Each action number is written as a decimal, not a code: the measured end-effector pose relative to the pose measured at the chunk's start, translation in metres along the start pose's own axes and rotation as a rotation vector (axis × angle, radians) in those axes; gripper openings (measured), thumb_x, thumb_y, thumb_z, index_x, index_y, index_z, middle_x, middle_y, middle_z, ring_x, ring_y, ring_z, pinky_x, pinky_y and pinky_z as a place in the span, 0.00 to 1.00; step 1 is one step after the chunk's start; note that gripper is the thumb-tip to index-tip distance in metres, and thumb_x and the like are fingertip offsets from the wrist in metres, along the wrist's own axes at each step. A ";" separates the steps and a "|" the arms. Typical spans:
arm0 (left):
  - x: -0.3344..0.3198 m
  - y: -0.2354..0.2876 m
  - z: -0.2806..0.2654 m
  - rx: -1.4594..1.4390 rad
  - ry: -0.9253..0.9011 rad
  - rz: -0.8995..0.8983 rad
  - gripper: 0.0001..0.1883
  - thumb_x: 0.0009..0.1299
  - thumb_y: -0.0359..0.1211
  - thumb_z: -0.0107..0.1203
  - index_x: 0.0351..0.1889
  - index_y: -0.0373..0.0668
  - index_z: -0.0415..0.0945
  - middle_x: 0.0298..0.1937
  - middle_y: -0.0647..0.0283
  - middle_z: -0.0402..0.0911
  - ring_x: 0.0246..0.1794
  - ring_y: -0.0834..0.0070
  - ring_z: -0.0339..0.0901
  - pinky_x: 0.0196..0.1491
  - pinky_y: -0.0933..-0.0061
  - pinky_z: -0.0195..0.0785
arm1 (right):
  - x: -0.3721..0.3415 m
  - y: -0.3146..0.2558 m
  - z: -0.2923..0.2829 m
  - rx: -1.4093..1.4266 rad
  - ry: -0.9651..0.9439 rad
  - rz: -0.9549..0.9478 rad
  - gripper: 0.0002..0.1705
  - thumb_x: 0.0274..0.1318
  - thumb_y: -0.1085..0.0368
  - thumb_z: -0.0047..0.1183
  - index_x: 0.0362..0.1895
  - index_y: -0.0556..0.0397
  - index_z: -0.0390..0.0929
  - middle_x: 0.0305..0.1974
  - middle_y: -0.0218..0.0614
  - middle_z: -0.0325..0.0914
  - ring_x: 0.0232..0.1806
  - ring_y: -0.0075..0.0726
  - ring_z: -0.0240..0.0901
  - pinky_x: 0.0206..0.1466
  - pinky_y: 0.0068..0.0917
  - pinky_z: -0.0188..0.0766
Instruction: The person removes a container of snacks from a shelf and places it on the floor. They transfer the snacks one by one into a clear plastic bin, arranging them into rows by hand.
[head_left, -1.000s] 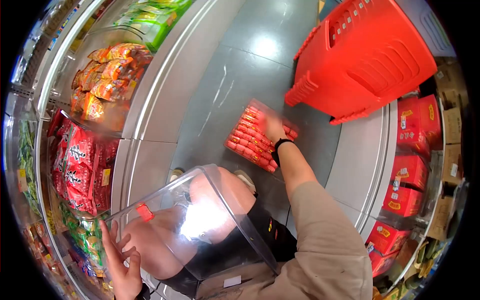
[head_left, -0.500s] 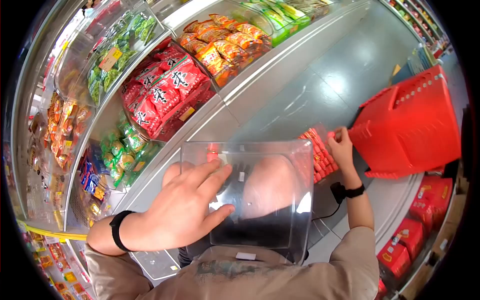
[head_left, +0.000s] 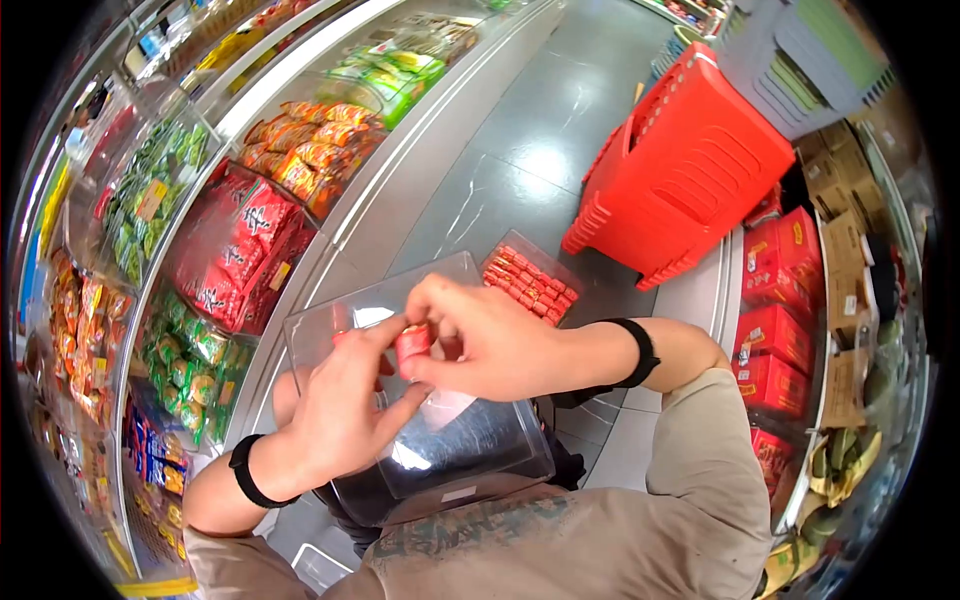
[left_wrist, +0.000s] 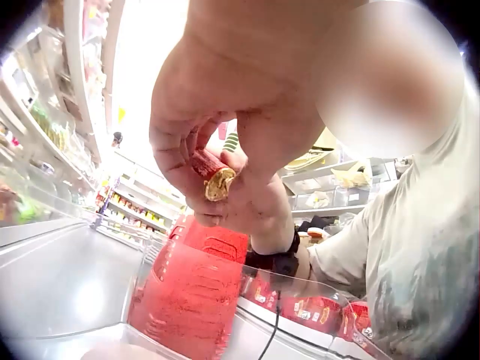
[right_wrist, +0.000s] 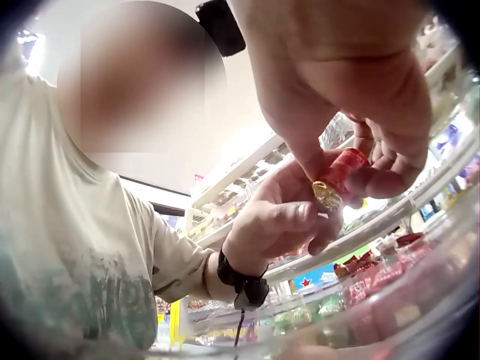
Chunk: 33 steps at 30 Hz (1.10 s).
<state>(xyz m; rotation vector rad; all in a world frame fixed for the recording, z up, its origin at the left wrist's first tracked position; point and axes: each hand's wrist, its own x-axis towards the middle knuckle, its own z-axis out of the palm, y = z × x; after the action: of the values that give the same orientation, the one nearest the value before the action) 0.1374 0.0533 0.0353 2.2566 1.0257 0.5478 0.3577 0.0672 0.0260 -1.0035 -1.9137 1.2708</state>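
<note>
Both hands meet above a clear plastic bin (head_left: 520,440) on the person's lap. My right hand (head_left: 500,340) pinches a small red-wrapped roll (head_left: 412,348) between thumb and fingers. From the other side, my left hand (head_left: 335,405) has its curled fingers against the same roll. Gold foil shows at the end of the roll (left_wrist: 217,184) in the left wrist view, and the right wrist view shows the roll (right_wrist: 345,169) tilted between the two hands. Behind the right hand, a clear tray of similar red rolls (head_left: 528,280) lies on the floor.
A red plastic basket stack (head_left: 680,170) stands on the aisle floor at the right, near a grey crate (head_left: 790,70). Shelf bins with red snack bags (head_left: 240,250) and orange packets (head_left: 315,150) line the left. Red boxes (head_left: 775,350) fill the lower right shelf.
The right hand has come from the floor tray up to the bin, bringing a red roll. The left hand has moved from the bin's side to meet it there.
</note>
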 end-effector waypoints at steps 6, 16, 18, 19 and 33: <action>-0.003 -0.017 0.001 0.067 -0.029 -0.133 0.28 0.60 0.33 0.70 0.57 0.40 0.71 0.35 0.59 0.80 0.28 0.68 0.81 0.31 0.65 0.75 | 0.001 0.017 -0.004 -0.091 0.038 -0.043 0.23 0.61 0.59 0.63 0.52 0.57 0.68 0.29 0.34 0.78 0.26 0.27 0.75 0.30 0.28 0.72; 0.024 -0.083 -0.003 0.435 -0.321 -0.384 0.26 0.56 0.32 0.69 0.49 0.36 0.69 0.35 0.47 0.83 0.34 0.46 0.82 0.38 0.54 0.76 | -0.022 0.309 -0.118 -0.239 0.721 0.495 0.18 0.59 0.54 0.61 0.36 0.60 0.78 0.29 0.42 0.82 0.32 0.35 0.79 0.37 0.34 0.74; 0.031 -0.088 0.002 0.572 -0.430 -0.412 0.28 0.56 0.34 0.70 0.50 0.35 0.68 0.35 0.46 0.83 0.36 0.43 0.81 0.39 0.52 0.76 | -0.030 0.378 -0.110 -0.384 0.572 0.629 0.20 0.57 0.53 0.61 0.39 0.60 0.78 0.33 0.49 0.83 0.38 0.48 0.82 0.42 0.40 0.76; 0.035 -0.089 0.004 0.610 -0.470 -0.425 0.30 0.57 0.35 0.71 0.52 0.35 0.67 0.33 0.46 0.83 0.36 0.45 0.82 0.40 0.52 0.77 | -0.028 0.397 -0.107 -0.415 0.496 0.687 0.21 0.56 0.53 0.61 0.42 0.59 0.78 0.36 0.50 0.83 0.42 0.51 0.81 0.46 0.42 0.76; 0.049 -0.120 0.035 0.899 -0.583 -0.476 0.14 0.67 0.28 0.51 0.50 0.34 0.73 0.30 0.54 0.83 0.28 0.58 0.85 0.27 0.63 0.77 | -0.016 0.596 -0.063 -0.742 0.050 0.820 0.25 0.62 0.69 0.37 0.63 0.55 0.69 0.58 0.63 0.72 0.58 0.68 0.71 0.62 0.55 0.67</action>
<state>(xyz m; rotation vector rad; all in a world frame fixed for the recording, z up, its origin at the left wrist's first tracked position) 0.1241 0.1430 -0.0642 2.4607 1.5870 -0.8966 0.5671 0.2300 -0.5120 -2.3437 -2.0335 0.8599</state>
